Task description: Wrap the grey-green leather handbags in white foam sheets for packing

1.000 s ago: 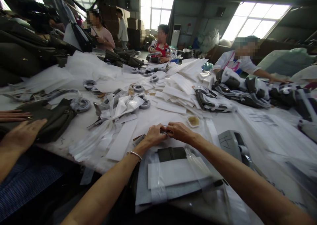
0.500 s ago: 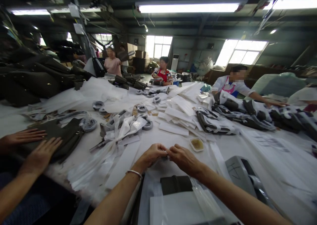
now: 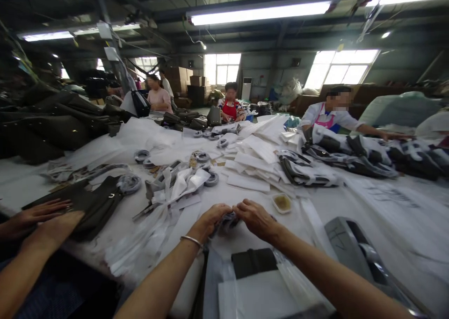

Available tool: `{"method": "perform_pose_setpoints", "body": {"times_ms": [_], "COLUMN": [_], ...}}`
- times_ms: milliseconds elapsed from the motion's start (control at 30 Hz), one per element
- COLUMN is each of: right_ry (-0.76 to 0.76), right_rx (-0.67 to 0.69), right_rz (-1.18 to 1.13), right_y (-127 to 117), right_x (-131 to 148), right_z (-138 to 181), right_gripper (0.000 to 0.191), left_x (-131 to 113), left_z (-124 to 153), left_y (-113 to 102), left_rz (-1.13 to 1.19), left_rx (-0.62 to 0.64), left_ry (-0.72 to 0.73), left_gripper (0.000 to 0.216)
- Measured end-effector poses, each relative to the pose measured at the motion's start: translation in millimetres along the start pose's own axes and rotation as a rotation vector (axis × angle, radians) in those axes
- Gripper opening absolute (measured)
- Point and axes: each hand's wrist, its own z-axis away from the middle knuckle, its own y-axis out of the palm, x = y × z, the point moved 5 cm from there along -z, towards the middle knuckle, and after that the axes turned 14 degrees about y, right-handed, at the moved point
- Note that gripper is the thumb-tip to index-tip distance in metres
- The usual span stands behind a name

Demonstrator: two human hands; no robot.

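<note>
Since our left hand (image 3: 213, 216) and right hand (image 3: 255, 219) meet at their fingertips, fingers drawn in against the thumbs, we seem to be pinching the top of a dark grey bundle (image 3: 228, 220); exactly which edge is caught there, we cannot tell. That bundle sits beneath our fingers, just beyond a dark folded piece (image 3: 254, 262) and the white sheet (image 3: 257, 293) nearer to us. We would do well to match the pressure of both hands, stay low and pull evenly, as its shiny cover looks likely to crease or tear. To the right, a small dish (image 3: 282, 211) stands near our right hand on the counter (image 3: 214, 197), so we should turn that wrist gently. A grey holder (image 3: 345, 237) lies outside our right forearm, loose clear strips (image 3: 135, 249) spread to our left, and past them a co-worker's hands (image 3: 49, 232) touch a dark bag (image 3: 96, 206).
</note>
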Motion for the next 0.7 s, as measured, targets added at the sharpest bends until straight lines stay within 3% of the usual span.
{"method": "perform_pose_setpoints", "body": {"times_ms": [133,267,367,467,567,700], "right_ry": [0.094,0.276,0.583,1.039,1.423,1.521], "right_rx": [-0.039,-0.22,-0.384,-0.393,-0.241,-0.066], "right_rz": [-0.086,-0.225,-0.296,-0.274,-0.447,-0.829], "right_y": [-13,-54,-96,-120,-111,-78], "right_x": [-2,-38,-91,-147,-186,-199], "right_z": [13,67,143,229,294,323], "right_gripper": [0.016,0.018,0.016,0.017,0.02,0.034], "left_x": [-3,-6,-6,-7,-11,-15], "left_z": [3,7,7,9,11,14], "left_y": [4,5,3,3,7,10], "left_rz": [0.0,0.026,0.05,0.049,0.023,0.007], "left_rx": [0.006,0.014,0.003,-0.024,-0.035,-0.04], "left_ry": [-0.035,-0.069,-0.114,-0.133,-0.122,-0.114], "left_gripper": [0.015,0.028,0.037,0.037,0.034,0.031]}}
